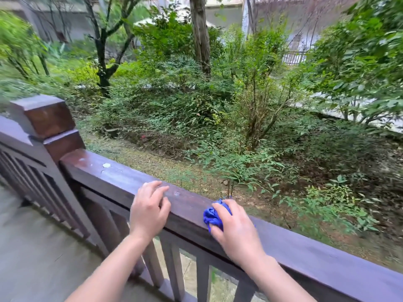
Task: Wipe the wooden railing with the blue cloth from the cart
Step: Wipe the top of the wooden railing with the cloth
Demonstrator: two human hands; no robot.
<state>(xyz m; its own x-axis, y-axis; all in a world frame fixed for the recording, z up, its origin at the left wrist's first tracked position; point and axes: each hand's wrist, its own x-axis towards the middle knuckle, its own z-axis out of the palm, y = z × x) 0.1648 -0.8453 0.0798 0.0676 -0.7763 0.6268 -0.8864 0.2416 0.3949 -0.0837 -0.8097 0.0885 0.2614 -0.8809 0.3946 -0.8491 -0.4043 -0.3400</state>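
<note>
Wooden railing (122,177) top: right hand (236,231) clamps the bunched blue cloth (212,215), left hand (148,212) rests beside it, loose and empty.

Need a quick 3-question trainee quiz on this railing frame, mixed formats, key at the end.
1. True or false: the left hand holds the blue cloth.
2. Where does the cloth sit? A) on the wooden railing top B) on the corner post C) on the floor
3. Fill in: the pale spot on the rail lies between the left hand and the ____.

Key: 1 false; 2 A; 3 corner post.
</note>
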